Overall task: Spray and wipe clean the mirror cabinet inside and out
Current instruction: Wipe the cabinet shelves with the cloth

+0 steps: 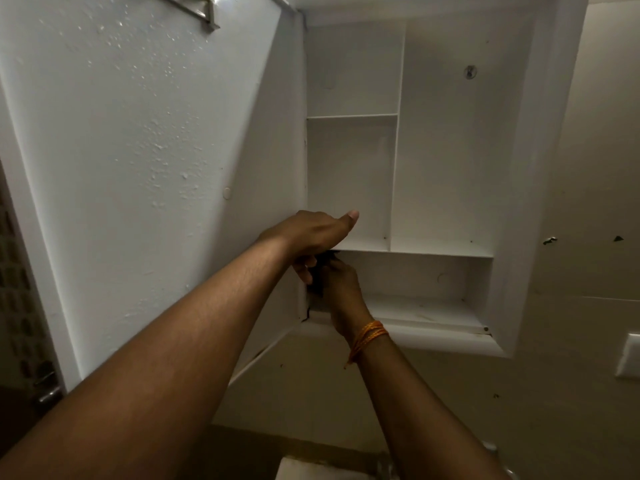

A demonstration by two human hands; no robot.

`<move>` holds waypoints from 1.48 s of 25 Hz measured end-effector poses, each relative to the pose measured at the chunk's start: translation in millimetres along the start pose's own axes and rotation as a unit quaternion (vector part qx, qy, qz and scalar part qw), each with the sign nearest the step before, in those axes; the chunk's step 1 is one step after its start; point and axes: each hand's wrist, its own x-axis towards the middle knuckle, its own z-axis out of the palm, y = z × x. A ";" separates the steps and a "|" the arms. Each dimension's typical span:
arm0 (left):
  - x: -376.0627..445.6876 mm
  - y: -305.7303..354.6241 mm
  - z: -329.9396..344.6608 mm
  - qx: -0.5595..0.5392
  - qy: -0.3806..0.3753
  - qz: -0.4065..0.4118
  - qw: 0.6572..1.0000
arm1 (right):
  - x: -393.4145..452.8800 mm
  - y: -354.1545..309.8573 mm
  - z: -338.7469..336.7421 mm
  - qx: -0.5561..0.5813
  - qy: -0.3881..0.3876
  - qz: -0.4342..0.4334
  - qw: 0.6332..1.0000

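Observation:
The white mirror cabinet (pixel 446 161) hangs open on the wall, its shelves bare. Its door (pixel 138 161) is swung out to the left, its white inner face speckled with droplets. Both my hands meet at the left end of the bottom compartment. My left hand (pixel 311 233) lies over the front edge of the shelf above it, thumb stretched out, fingers curled down. Just below, my right hand (pixel 343 285), with an orange thread band at the wrist, reaches into the compartment. A dark thing (pixel 320 271), perhaps a cloth, is bunched between the two hands and mostly hidden.
A beige wall surrounds the cabinet, with a white switch plate (pixel 628 355) at the right edge. A metal bracket (pixel 201 12) sits on the door's top. A door handle (pixel 48 393) shows at the lower left. Something white (pixel 311 471) lies below.

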 end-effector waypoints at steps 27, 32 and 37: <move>12.0 2.9 36.4 0.247 0.115 0.056 0.960 | 10.7 -47.7 -71.0 -0.777 -0.234 -0.307 0.496; 4.5 0.8 48.2 0.318 0.118 0.075 0.938 | 20.9 -43.8 -116.8 -0.846 -0.222 -0.244 0.419; 3.0 -10.5 55.2 0.343 0.148 0.089 0.923 | 24.1 -32.0 -167.5 -0.850 -0.193 -0.360 0.333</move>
